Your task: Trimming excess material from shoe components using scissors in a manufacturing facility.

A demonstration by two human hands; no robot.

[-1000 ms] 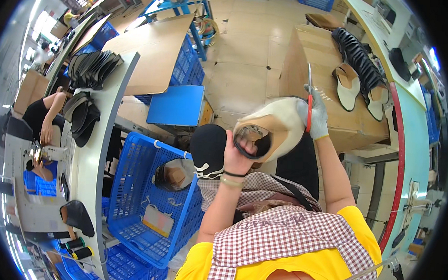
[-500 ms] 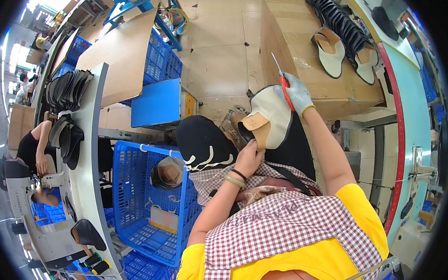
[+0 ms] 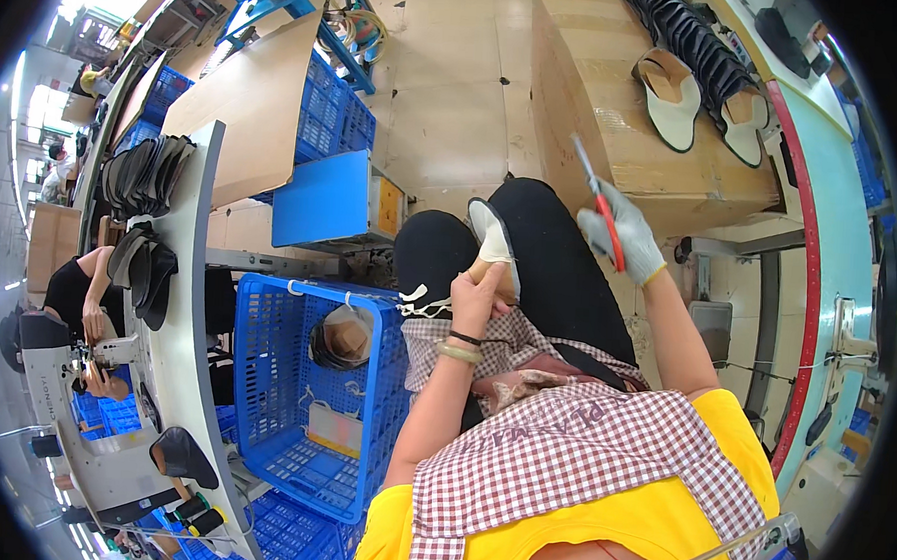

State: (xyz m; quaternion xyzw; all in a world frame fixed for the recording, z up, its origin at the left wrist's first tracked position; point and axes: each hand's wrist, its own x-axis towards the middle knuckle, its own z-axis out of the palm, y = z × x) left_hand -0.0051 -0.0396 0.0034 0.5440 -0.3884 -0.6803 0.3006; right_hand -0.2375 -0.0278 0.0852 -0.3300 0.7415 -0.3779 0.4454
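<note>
My left hand (image 3: 476, 299) pinches a cream and tan shoe upper (image 3: 494, 244) over my lap. The upper is turned edge-on, so most of its face is hidden. A grey-white glove covers my right hand (image 3: 628, 234), which grips red-handled scissors (image 3: 600, 200) above my right thigh. Their blades point up and away, apart from the upper. White ties (image 3: 423, 305) of the checked apron (image 3: 561, 455) lie by my left wrist.
A cardboard box (image 3: 633, 178) at far right bears a row of dark uppers (image 3: 684, 40) and a cream one (image 3: 673, 115). Left stand a blue crate (image 3: 253, 392) with uppers (image 3: 341, 337) inside, and a grey bench (image 3: 192, 299). Beyond it, a person (image 3: 77, 299) works at a sewing machine (image 3: 73, 404).
The upper has turned from broad face to edge-on and shifted left and down with my left hand. My right hand with the scissors has moved right and down, away from it.
</note>
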